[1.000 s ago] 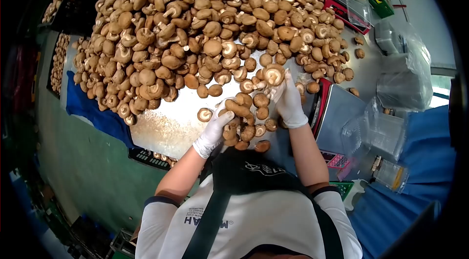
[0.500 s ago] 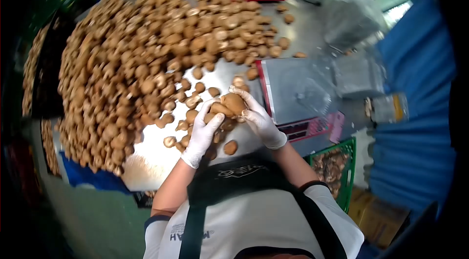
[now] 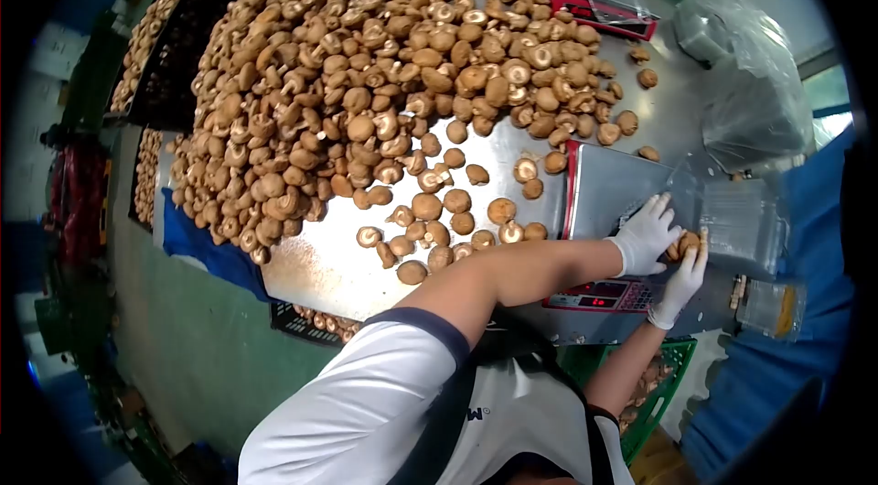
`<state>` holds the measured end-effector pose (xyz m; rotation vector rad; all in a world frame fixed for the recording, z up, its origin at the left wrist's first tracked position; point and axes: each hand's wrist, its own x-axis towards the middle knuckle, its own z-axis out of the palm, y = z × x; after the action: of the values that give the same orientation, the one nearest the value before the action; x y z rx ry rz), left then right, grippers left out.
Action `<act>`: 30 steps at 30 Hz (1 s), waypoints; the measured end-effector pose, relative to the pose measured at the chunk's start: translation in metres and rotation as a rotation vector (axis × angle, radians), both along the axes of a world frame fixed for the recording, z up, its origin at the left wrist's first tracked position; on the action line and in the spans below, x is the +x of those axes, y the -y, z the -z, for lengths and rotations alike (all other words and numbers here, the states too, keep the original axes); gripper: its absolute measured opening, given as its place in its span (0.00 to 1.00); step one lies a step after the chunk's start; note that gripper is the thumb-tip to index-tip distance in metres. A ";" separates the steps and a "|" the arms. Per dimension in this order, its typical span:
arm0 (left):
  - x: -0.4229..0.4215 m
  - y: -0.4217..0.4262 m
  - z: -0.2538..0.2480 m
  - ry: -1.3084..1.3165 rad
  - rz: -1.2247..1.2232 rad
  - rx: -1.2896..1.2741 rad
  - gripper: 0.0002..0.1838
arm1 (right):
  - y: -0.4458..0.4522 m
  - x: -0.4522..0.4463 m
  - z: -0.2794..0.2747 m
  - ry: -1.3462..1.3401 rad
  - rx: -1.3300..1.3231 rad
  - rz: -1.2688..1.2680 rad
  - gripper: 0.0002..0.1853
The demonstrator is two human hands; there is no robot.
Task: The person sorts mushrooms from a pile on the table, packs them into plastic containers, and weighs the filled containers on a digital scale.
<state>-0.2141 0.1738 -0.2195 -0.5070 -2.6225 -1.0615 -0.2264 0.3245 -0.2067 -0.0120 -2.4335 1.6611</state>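
Observation:
My left hand (image 3: pixel 646 236), in a white glove, reaches across my body to the right, over the edge of the scale (image 3: pixel 613 183). Its fingers are spread, and the fingertips are beside a few brown mushrooms (image 3: pixel 681 246). My right hand (image 3: pixel 679 288), also gloved, is just below and has its fingers round the right side of those mushrooms. They sit between both hands, at a clear plastic tray whose edges are partly hidden. Stacked clear trays (image 3: pixel 745 227) stand right of the hands. The scale's red digits (image 3: pixel 599 302) show below my left forearm.
A large mushroom heap (image 3: pixel 338 82) covers the left and back of the metal table (image 3: pixel 320 274), with loose mushrooms (image 3: pixel 426 206) nearer me. A second red scale (image 3: pixel 604 14) is at the back. Wrapped trays (image 3: pixel 750 101) stand far right, and a green crate (image 3: pixel 663 393) is below.
Both hands have moved right with mushrooms, from the steel surface to the scale and trays. My left arm now crosses in front of my body. The head view has also shifted.

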 end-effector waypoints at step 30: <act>0.239 0.310 0.061 0.345 -1.057 0.073 0.32 | 0.399 0.110 0.067 0.066 0.825 -1.092 0.24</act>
<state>0.0250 -0.1358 -0.2803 1.0592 -2.4770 -0.8707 -0.1165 -0.0740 -0.2734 1.6001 -3.1718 0.6308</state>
